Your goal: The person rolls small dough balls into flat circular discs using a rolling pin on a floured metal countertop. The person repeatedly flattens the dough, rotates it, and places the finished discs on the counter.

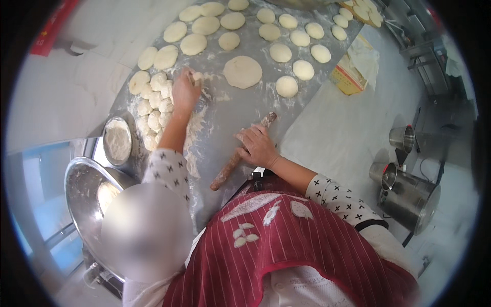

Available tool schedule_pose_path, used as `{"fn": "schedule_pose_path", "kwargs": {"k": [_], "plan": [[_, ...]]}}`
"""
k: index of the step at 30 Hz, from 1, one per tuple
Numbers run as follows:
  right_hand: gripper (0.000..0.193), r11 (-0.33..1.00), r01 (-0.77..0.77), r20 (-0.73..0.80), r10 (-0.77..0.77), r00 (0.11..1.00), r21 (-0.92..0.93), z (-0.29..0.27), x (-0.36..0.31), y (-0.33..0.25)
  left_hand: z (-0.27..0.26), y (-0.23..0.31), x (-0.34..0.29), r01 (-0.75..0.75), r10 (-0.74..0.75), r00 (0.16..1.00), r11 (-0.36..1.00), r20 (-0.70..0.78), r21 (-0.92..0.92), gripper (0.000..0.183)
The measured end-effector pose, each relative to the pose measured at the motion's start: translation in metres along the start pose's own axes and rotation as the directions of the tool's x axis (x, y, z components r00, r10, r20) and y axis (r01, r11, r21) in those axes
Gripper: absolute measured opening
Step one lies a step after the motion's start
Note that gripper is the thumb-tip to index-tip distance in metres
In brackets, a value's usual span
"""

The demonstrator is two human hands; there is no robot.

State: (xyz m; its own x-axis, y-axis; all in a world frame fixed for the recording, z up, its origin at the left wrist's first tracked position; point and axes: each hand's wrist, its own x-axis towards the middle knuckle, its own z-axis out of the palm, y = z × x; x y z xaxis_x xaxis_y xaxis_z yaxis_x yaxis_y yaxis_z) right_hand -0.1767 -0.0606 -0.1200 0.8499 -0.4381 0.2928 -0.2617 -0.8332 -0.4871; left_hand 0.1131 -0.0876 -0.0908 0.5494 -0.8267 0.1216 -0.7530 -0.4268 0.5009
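Note:
My left hand (186, 93) reaches over the right edge of a heap of floured dough balls (154, 115). Its fingers are closed on a pale lump (197, 77), probably dough, partly hidden by the hand. My right hand (258, 147) lies over a brown wooden rolling pin (226, 171), fingers bent across it. The pin sits slantwise on the grey worktop, close to my apron. Beyond both hands lies a large flat dough round (242, 72), apart from them. Loose flour (194, 128) streaks the surface beside my left forearm.
Several smaller dough rounds (206, 25) cover the worktop's far part. At left stand a bowl of flour (117, 141) and a big steel basin (84, 189). An open red and yellow carton (349, 78) is on the white surface at right, with steel pots (409, 199) beyond.

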Motion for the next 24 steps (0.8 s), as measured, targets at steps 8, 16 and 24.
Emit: {"fn": "schedule_pose_path", "kwargs": {"k": [8,16,24], "plan": [[0.035,0.999,0.04,-0.02,-0.039,0.999,0.021,-0.008,0.004,-0.002,0.021,-0.002,-0.008,0.011,-0.019,0.999,0.972,-0.03,-0.234,0.035],[0.039,0.999,0.044,-0.005,-0.044,0.999,0.014,0.001,0.003,0.0,0.06,0.03,-0.018,0.003,0.063,0.985,0.923,-0.158,0.386,0.061],[0.059,0.973,-0.202,0.036,0.207,0.978,-0.109,-0.006,0.026,0.0,0.059,0.006,-0.009,-0.027,0.029,0.996,0.999,-0.082,0.025,0.04]]}}
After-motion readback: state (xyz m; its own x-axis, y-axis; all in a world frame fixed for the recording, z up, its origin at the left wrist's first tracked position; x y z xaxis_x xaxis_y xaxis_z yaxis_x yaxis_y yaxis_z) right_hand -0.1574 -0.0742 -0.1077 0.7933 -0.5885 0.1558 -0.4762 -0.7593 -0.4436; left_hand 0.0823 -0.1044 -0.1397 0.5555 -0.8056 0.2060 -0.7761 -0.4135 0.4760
